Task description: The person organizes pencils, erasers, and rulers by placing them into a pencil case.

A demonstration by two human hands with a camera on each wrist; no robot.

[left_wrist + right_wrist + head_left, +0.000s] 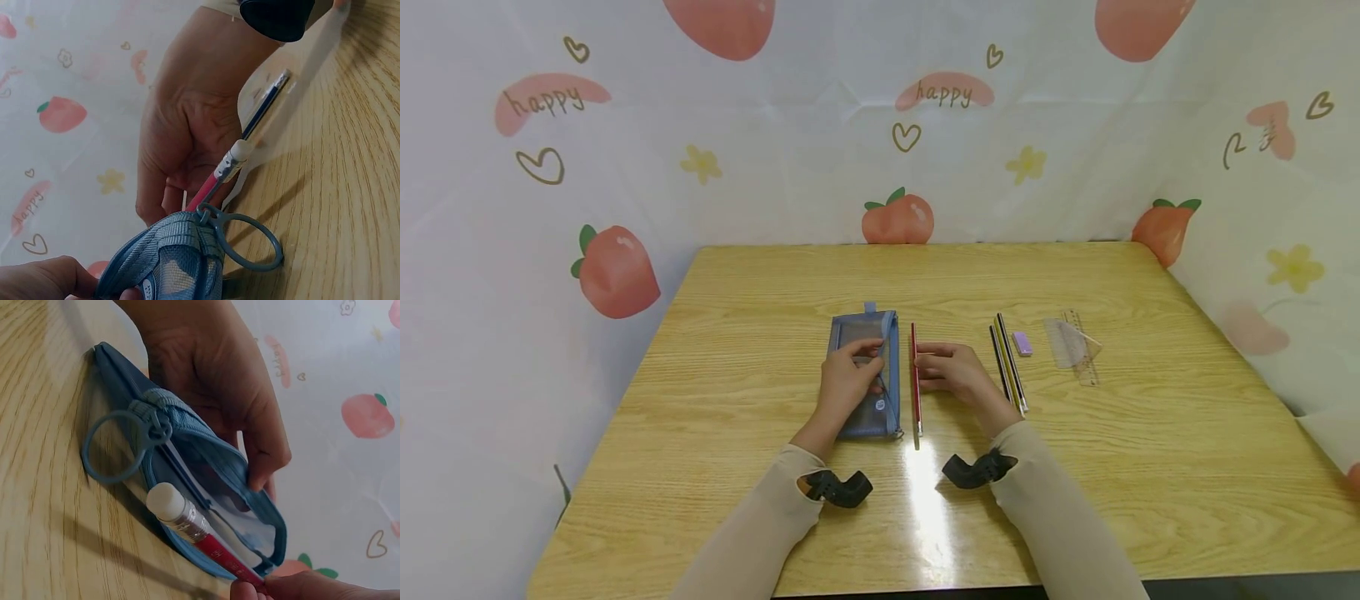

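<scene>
A blue mesh zip pencil case [867, 421] lies on the table with its opening spread on the right side. My left hand [847, 377] pinches the upper edge of that opening, lifting it, as the right wrist view shows with the left hand [219, 394] behind the case. Beside the opening, my right hand [951, 368] holds a red pencil [916, 383] between thumb and fingers. Its white eraser end [165, 501] points toward the table's near side. A blue ring [115, 477] hangs from the zipper pull.
To the right lie several dark and yellow pencils [1009, 358] side by side, then a purple eraser [1022, 343]. Further right, a clear set square [1063, 342] overlaps a clear ruler [1086, 367]. A patterned cloth [790, 183] hangs behind the wooden table [1187, 467].
</scene>
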